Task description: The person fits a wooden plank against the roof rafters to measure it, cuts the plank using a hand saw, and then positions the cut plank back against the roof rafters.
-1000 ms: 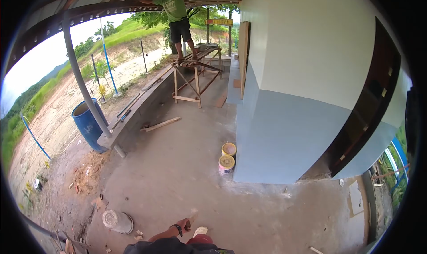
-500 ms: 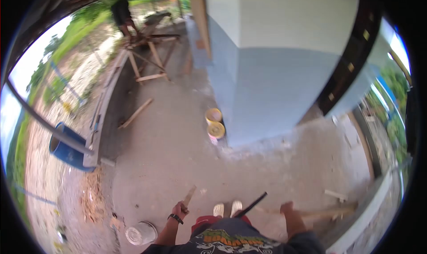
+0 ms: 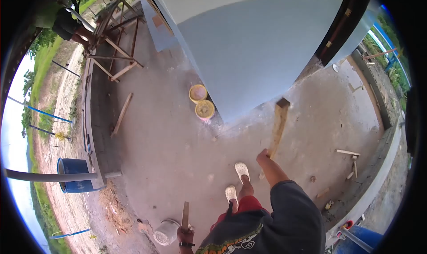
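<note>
In the head view, my right hand [image 3: 263, 156] is closed round the near end of a long wooden board [image 3: 279, 126]. The board points forward from me, its dark far end near the foot of the blue wall. My left hand [image 3: 186, 234], at the bottom of the view, is wrapped round a short wooden piece [image 3: 185, 213] that sticks up from the fist. Close beside that hand stands a whitish bucket [image 3: 166, 232]. My feet, in white clogs [image 3: 241, 169], are on the concrete floor between the hands.
Two yellow-rimmed buckets [image 3: 204, 108] stand at the corner of the blue wall [image 3: 240, 58]. A loose plank [image 3: 122, 114] lies on the left. Wooden trestles [image 3: 120, 58] and another person [image 3: 71, 27] are at the upper left. A blue barrel [image 3: 78, 176] sits beyond the low wall; wood scraps [image 3: 349, 154] lie right.
My right hand has moved forward and left, and the board has swung from pointing right to pointing ahead. My left hand, still gripping its wooden piece, is lower in view. The camera view has turned.
</note>
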A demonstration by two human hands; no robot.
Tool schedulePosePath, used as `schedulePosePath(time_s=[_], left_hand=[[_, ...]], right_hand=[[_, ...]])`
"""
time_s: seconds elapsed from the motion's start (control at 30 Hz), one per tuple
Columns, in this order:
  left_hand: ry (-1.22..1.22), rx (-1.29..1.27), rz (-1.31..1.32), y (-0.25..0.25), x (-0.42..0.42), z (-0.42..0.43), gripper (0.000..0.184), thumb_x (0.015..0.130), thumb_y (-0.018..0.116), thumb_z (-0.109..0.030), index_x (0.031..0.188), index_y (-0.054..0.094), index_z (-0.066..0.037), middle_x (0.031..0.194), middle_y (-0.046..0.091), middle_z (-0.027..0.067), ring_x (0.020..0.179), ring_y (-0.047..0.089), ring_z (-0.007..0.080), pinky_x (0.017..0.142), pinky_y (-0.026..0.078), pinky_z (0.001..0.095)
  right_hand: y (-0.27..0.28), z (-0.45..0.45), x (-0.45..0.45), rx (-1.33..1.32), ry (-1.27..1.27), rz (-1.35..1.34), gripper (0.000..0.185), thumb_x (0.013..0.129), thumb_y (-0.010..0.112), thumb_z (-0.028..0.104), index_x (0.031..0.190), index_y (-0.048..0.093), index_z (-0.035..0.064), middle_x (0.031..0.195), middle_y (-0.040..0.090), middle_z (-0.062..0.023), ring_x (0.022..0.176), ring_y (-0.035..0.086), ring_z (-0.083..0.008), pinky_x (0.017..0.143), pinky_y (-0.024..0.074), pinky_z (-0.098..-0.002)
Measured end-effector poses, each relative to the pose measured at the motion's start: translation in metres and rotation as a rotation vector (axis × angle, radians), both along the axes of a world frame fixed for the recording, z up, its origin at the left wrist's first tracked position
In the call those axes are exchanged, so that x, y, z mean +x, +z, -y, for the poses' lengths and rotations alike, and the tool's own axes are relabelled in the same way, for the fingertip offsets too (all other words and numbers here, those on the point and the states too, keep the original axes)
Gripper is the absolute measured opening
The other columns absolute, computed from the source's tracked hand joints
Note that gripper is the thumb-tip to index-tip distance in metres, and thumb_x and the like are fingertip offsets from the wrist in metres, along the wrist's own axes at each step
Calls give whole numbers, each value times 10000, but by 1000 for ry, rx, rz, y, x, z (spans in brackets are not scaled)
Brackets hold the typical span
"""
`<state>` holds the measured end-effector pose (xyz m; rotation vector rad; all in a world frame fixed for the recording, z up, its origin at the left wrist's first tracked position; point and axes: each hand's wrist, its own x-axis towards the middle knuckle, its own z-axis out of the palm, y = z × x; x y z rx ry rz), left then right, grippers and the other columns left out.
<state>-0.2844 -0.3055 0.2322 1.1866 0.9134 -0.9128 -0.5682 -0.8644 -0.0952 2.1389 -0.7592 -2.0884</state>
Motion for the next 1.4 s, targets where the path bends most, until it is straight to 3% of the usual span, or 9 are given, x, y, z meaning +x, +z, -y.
schedulePosePath(time_s=[0.57, 0.67, 0.73, 0.8, 0.87, 0.9, 1.07, 1.27, 1.4], left_hand=[[30, 62, 24, 12, -30, 85, 325, 967, 521, -440, 916, 614, -133, 674, 619, 69, 550, 564, 221, 593, 460, 398], [31, 106, 7, 6, -22, 94, 317, 961, 529, -437, 923, 616, -134, 680, 612, 58, 574, 578, 217, 597, 456, 392], [57, 102, -7, 10, -22, 97, 309, 961, 533, -424, 942, 617, -127, 698, 601, 44, 589, 572, 209, 607, 458, 389], [66, 84, 19, 8, -22, 94, 247, 949, 569, -386, 932, 593, -141, 696, 570, 31, 599, 546, 199, 641, 480, 401], [84, 56, 37, 4, -22, 86, 236, 950, 568, -374, 921, 601, -142, 678, 550, 32, 609, 541, 200, 667, 487, 392], [113, 81, 47, 4, -25, 84, 231, 949, 569, -372, 936, 600, -143, 690, 550, 31, 628, 544, 197, 673, 485, 389], [281, 77, 111, 33, -14, 81, 262, 955, 566, -347, 1036, 572, -99, 790, 557, 46, 690, 534, 196, 652, 453, 373], [489, -100, 84, -22, -1, -7, 250, 956, 570, -347, 997, 556, -101, 781, 518, 45, 708, 536, 191, 659, 464, 391], [539, 68, 51, -55, 40, -61, 229, 948, 595, -349, 877, 542, -138, 719, 502, 16, 630, 502, 177, 649, 504, 390]], right_hand=[[-74, 110, 117, 58, 90, -34, 411, 931, 685, 361, 1314, 669, 214, 1409, 589, -29, 1320, 491, -400, 1054, 296, -722], [-73, 115, 120, 47, 60, -76, 430, 876, 733, 394, 1271, 697, 229, 1362, 627, -22, 1273, 548, -374, 1030, 362, -674], [-62, 121, 123, -38, -30, -67, 449, 814, 777, 420, 1226, 719, 251, 1282, 678, -5, 1190, 626, -310, 975, 457, -595], [16, 138, 136, 70, -25, 45, 449, 765, 811, 434, 1177, 739, 272, 1166, 729, 23, 1054, 701, -217, 885, 552, -496], [116, 142, 161, 87, 2, 94, 652, 690, 811, 654, 1192, 734, 244, 1187, 724, 29, 1079, 695, -217, 909, 553, -484], [101, 142, 154, 53, 51, 175, 742, 676, 778, 730, 1216, 726, 224, 1193, 725, 8, 1075, 701, -219, 895, 557, -461], [113, 110, 185, -24, 153, 691, 440, 755, 787, 549, 946, 791, 153, 1028, 757, -91, 930, 732, -281, 748, 561, -389], [187, -9, 247, -36, -121, 828, 477, 795, 755, 527, 925, 772, 69, 1007, 747, -185, 968, 724, -327, 826, 568, -461], [171, -75, 272, 166, -240, 907, 437, 819, 733, 482, 810, 770, 46, 784, 744, -153, 799, 735, -302, 747, 555, -405]])
